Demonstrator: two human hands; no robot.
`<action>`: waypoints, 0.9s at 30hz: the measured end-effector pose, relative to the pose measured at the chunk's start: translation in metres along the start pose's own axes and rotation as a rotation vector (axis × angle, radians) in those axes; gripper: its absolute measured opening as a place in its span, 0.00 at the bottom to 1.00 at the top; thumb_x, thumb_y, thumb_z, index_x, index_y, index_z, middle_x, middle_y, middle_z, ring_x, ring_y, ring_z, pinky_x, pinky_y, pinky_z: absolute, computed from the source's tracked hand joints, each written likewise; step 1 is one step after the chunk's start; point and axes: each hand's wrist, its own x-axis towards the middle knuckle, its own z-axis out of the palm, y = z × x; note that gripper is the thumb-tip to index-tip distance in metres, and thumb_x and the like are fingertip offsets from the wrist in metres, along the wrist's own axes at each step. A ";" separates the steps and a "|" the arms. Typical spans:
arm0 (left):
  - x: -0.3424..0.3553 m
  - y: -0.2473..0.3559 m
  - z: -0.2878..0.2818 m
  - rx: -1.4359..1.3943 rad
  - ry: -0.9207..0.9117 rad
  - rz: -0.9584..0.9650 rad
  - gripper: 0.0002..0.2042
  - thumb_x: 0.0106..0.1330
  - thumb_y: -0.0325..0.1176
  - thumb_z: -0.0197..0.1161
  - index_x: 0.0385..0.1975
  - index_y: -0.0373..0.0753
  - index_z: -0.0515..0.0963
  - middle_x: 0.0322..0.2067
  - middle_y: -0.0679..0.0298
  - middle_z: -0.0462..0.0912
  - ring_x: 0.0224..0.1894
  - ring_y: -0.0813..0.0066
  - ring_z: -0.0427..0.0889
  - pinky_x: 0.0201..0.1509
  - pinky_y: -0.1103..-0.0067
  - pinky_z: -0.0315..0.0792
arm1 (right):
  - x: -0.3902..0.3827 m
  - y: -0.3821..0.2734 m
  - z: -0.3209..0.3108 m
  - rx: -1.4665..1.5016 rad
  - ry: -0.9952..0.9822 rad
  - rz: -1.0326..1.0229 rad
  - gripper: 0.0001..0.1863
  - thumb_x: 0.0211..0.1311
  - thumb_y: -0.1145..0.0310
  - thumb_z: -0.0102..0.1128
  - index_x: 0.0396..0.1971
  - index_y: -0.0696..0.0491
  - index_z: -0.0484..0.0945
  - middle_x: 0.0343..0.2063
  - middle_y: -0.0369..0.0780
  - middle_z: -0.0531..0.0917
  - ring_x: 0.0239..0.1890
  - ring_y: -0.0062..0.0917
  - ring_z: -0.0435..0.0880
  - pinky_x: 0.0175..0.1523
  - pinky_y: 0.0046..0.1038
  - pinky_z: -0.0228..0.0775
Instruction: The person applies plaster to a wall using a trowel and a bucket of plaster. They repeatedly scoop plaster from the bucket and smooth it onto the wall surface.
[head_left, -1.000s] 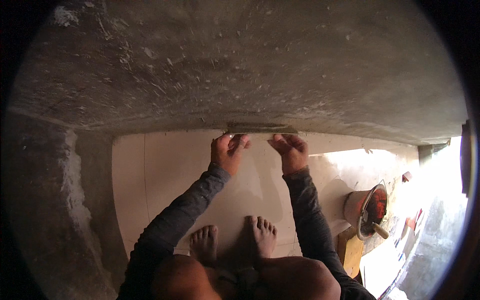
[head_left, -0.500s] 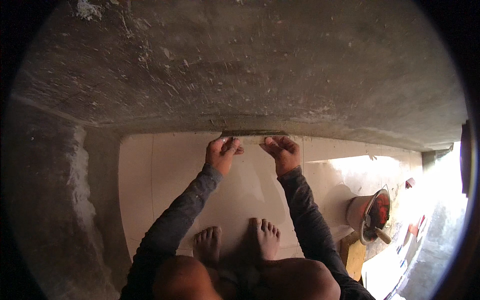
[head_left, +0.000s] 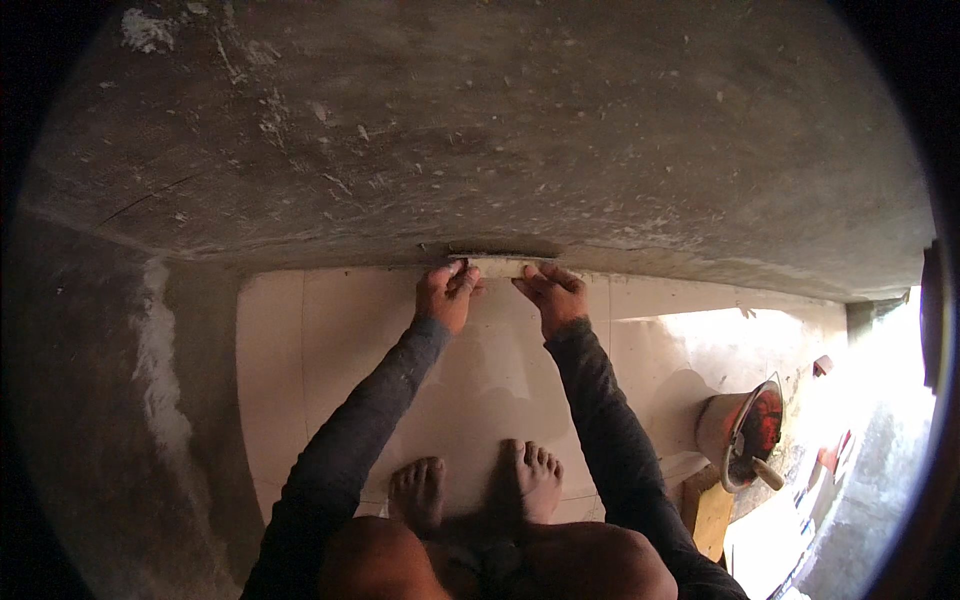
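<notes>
A narrow, pale strip (head_left: 500, 268), apparently tile, lies along the bottom edge of the grey cement wall (head_left: 480, 130), with a dark line of wet mortar along its back. My left hand (head_left: 450, 292) grips its left end with closed fingers, and my right hand (head_left: 550, 295) grips the right end between thumb and fingers. Below the hands, my bare feet rest on the light floor tiles (head_left: 360, 350).
At the right stands a bucket (head_left: 735, 435) with red inside and a tool handle over its rim, beside a wooden board (head_left: 705, 515) and a bright, overexposed area. A rough cement side wall (head_left: 120, 400) closes off the left.
Both hands and the strip have moved slightly up toward the wall. My right hand has also shifted leftward. Both hands keep their hold on the strip.
</notes>
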 end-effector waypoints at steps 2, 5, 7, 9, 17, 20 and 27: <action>-0.011 0.021 -0.005 -0.077 -0.043 0.093 0.18 0.69 0.41 0.62 0.39 0.27 0.80 0.33 0.54 0.86 0.35 0.70 0.86 0.45 0.73 0.79 | -0.023 -0.023 -0.014 -0.060 -0.068 -0.111 0.10 0.63 0.77 0.64 0.37 0.69 0.78 0.39 0.47 0.83 0.41 0.31 0.85 0.53 0.32 0.82; -0.033 0.043 -0.001 -0.212 -0.152 0.126 0.17 0.69 0.41 0.63 0.36 0.28 0.80 0.31 0.55 0.87 0.35 0.70 0.86 0.46 0.73 0.79 | -0.052 -0.036 -0.032 -0.062 -0.065 -0.169 0.12 0.61 0.77 0.65 0.40 0.69 0.78 0.37 0.47 0.84 0.40 0.32 0.86 0.52 0.33 0.82; -0.033 0.044 0.012 -0.171 -0.219 0.099 0.16 0.69 0.41 0.63 0.34 0.29 0.81 0.30 0.55 0.86 0.34 0.70 0.86 0.45 0.73 0.79 | -0.052 -0.038 -0.046 -0.048 -0.031 -0.155 0.14 0.60 0.76 0.66 0.42 0.70 0.78 0.37 0.47 0.84 0.39 0.33 0.86 0.51 0.33 0.82; -0.021 0.031 0.033 -0.159 -0.305 -0.010 0.13 0.69 0.37 0.63 0.35 0.30 0.80 0.31 0.58 0.85 0.34 0.72 0.85 0.43 0.74 0.80 | -0.042 -0.029 -0.060 -0.062 0.066 -0.082 0.14 0.61 0.76 0.66 0.43 0.70 0.78 0.37 0.47 0.83 0.39 0.32 0.86 0.52 0.32 0.81; 0.029 -0.067 0.119 -0.384 -0.335 -0.316 0.10 0.69 0.30 0.62 0.40 0.27 0.78 0.34 0.59 0.83 0.35 0.73 0.83 0.37 0.77 0.84 | 0.024 -0.005 -0.101 -0.087 0.086 -0.015 0.17 0.62 0.75 0.65 0.45 0.71 0.76 0.40 0.48 0.82 0.42 0.31 0.84 0.51 0.31 0.82; 0.039 -0.049 0.117 -0.260 -0.254 -0.168 0.12 0.68 0.31 0.63 0.40 0.26 0.77 0.36 0.59 0.83 0.36 0.71 0.85 0.38 0.78 0.84 | 0.028 -0.016 -0.095 -0.055 0.053 -0.052 0.17 0.62 0.75 0.65 0.46 0.71 0.75 0.40 0.47 0.82 0.42 0.31 0.84 0.51 0.31 0.82; -0.018 0.082 0.071 -0.167 -0.196 0.165 0.15 0.68 0.38 0.64 0.37 0.27 0.80 0.34 0.57 0.87 0.37 0.71 0.87 0.44 0.74 0.81 | -0.038 -0.097 -0.077 -0.011 -0.098 -0.298 0.12 0.62 0.79 0.62 0.43 0.67 0.75 0.37 0.44 0.82 0.40 0.29 0.84 0.49 0.31 0.81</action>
